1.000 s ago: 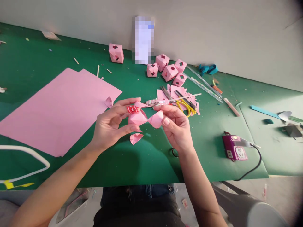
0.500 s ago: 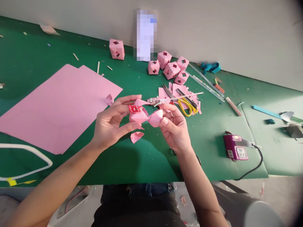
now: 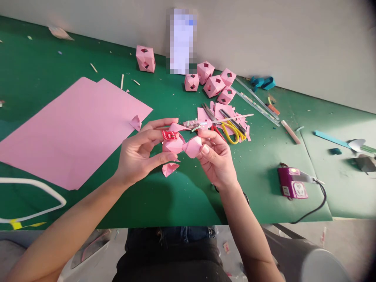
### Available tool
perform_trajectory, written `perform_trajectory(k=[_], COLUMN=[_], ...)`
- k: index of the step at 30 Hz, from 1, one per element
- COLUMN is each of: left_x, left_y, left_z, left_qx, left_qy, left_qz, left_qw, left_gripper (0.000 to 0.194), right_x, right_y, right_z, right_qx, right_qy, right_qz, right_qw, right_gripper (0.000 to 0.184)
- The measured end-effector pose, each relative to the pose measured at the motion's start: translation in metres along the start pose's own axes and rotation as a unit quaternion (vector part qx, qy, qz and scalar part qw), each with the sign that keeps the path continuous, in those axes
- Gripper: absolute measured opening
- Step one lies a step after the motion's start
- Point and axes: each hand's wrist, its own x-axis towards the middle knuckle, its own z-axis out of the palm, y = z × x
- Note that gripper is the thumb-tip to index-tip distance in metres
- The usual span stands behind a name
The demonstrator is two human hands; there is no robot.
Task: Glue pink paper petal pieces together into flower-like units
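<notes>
My left hand (image 3: 141,150) is closed around a partly assembled folded pink paper shape (image 3: 172,145), its thumb below and fingers behind. A small red patterned piece (image 3: 169,135) shows at the top of that shape, by my left fingers. Between thumb and fingers, my right hand (image 3: 216,158) pinches a folded pink paper piece (image 3: 192,147), which touches the right side of the shape. Just under the held work, a loose folded pink piece (image 3: 170,169) lies on the green table (image 3: 141,207). Another folded piece (image 3: 136,123) rests at the edge of the pink sheets.
Large pink paper sheets (image 3: 73,133) cover the left. Several finished pink paper balls (image 3: 214,86) sit at the back by a blurred upright screen (image 3: 181,43). Yellow-handled scissors (image 3: 230,131) and a cutter (image 3: 233,120) lie on paper scraps. A purple power socket (image 3: 292,183) stands at right.
The right-hand piece has tilted slightly and sits a little closer against the shape in my left hand. Both hands keep their grips; the whole view has shifted slightly.
</notes>
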Motion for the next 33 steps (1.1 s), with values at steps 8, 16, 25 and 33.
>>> perform_trajectory(k=[8,16,25,33], left_x=[0.0011,0.0015,-0.0005,-0.0005], left_y=[0.0018,-0.0005,0.0025,0.0003], left_z=[0.0,-0.0011,-0.0033,-0.0029], left_qx=[0.001,0.013,0.019,0.027], left_qy=[-0.003,-0.018,-0.03,-0.038], left_qz=[-0.008,0.002,-0.031,-0.009], left_qw=[1.0,1.0,0.999,0.999], left_gripper=[0.033,0.033,0.031,0.034], right_x=[-0.0003,-0.0011,-0.0028,-0.0032], right_y=[0.0004,-0.0003,-0.005,-0.0036], right_z=[-0.0004,0.0009,-0.0003,0.001], right_qx=[-0.004,-0.008,-0.05,-0.044], right_qy=[-0.016,-0.02,-0.032,-0.05], right_qz=[0.026,0.002,-0.003,-0.014], right_qw=[1.0,1.0,0.998,0.998], right_gripper=[0.037,0.022,0.021,0.012])
